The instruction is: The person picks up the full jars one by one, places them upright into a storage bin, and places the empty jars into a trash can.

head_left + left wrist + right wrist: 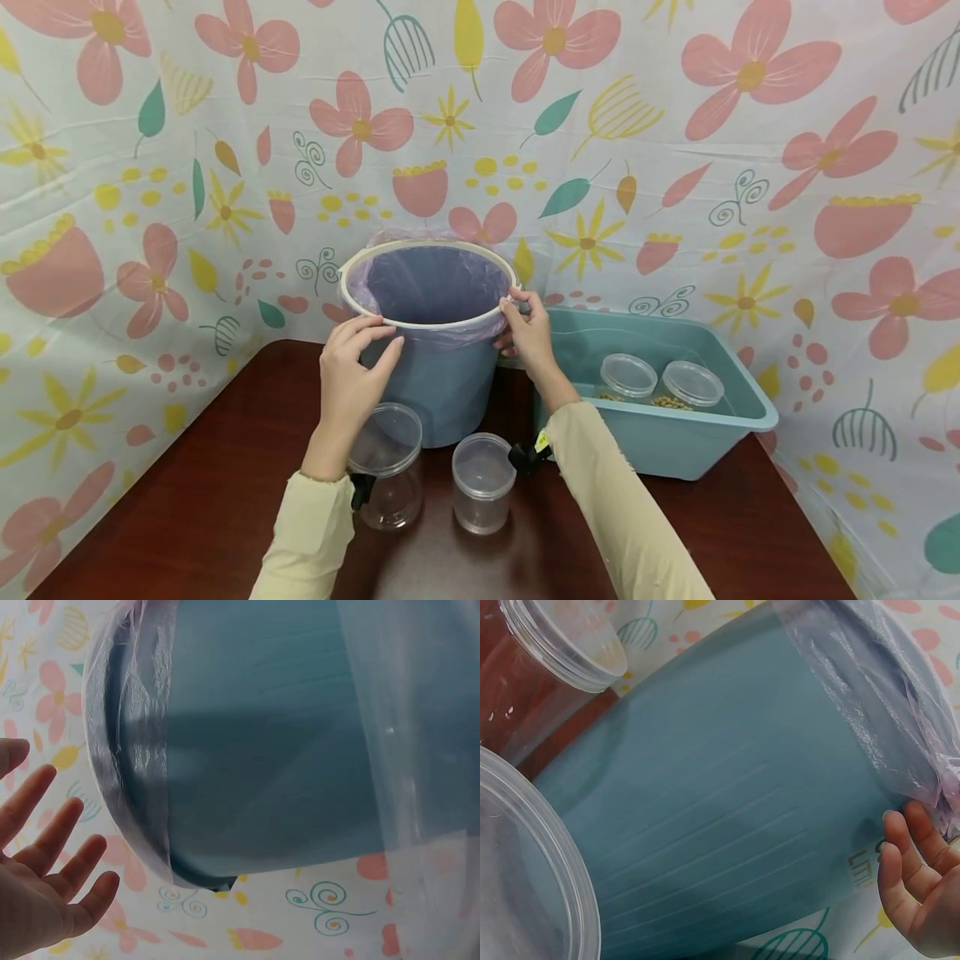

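Note:
A blue-grey trash bin point(450, 375) stands at the back of the table, lined with a thin, translucent purple garbage bag point(480, 333). Its white ring point(435, 325) sits round the mouth, with the bag's edge folded down outside. My right hand point(528, 333) pinches the bag at the right side of the ring; in the right wrist view the plastic is bunched at the fingers point(922, 832). At the front left of the ring is my left hand point(352, 367), fingertips by the rim. The left wrist view shows that hand's fingers point(64, 817) spread, holding nothing.
Two clear plastic jars, a larger one point(393, 496) and a smaller one point(482, 500), stand in front of the bin. On the right, a teal tub point(652, 437) contains two lidded clear containers point(693, 383) with small tan pieces. Patterned cloth hangs behind the table.

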A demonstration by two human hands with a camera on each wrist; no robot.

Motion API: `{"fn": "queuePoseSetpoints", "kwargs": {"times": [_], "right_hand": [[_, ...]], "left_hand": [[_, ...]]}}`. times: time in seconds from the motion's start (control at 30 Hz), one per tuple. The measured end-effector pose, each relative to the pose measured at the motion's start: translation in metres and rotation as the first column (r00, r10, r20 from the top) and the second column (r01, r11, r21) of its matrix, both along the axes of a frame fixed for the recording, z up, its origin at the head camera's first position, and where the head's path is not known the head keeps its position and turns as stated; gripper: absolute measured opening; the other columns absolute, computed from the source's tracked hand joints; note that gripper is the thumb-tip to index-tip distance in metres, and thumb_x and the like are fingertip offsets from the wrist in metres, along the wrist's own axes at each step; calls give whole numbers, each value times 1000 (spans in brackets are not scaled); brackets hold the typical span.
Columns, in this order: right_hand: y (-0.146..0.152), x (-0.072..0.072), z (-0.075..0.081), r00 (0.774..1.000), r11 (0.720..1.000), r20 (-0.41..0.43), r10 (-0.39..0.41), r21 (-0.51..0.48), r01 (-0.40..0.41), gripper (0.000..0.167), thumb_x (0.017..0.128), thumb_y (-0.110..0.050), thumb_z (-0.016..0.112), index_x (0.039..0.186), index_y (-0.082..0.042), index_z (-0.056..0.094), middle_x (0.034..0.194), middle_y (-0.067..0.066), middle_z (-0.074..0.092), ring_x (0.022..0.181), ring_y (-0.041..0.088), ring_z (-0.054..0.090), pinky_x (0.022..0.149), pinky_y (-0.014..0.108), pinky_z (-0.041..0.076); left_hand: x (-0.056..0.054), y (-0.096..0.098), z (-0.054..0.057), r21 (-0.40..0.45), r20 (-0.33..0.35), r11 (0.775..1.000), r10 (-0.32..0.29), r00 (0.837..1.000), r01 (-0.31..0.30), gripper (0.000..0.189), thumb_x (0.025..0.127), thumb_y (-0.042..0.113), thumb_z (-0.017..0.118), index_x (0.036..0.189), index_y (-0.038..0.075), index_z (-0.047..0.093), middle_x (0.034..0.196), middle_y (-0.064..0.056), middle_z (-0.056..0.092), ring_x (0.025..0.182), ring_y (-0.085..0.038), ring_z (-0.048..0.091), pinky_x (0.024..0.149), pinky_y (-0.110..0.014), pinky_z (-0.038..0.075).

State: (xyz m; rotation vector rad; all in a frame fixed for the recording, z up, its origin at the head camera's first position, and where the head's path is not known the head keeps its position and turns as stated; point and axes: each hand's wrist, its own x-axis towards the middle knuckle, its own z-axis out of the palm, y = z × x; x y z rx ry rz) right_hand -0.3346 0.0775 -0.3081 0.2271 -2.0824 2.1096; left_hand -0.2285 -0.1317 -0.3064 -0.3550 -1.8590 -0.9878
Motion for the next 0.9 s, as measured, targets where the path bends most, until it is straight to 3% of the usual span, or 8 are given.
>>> {"fn": "queuePoseSetpoints", "kwargs": {"times": [0.33,0.9], "right_hand": [[-2,21,16,1000,1000,-19,3,8,-3,32,91,-16,50,121,-4,45,52,5,53,40,18,53,37,25,40],[-2,20,15,999,999,-35,-1,34,2,32,91,-16,50,121,-5,46,52,7,53,41,20,54,39,29,42]], "left_hand": [[15,-8,-14,-45,60,999,7,998,-4,12,73,6,72,82,-2,70,97,-17,63,103,-32,50,89,-45,34],[37,-20,-53,-75,113,997,35,993,-27,11,69,3,74,79,1,71,92,-13,64,100,-30,52,86,-46,36]]}}
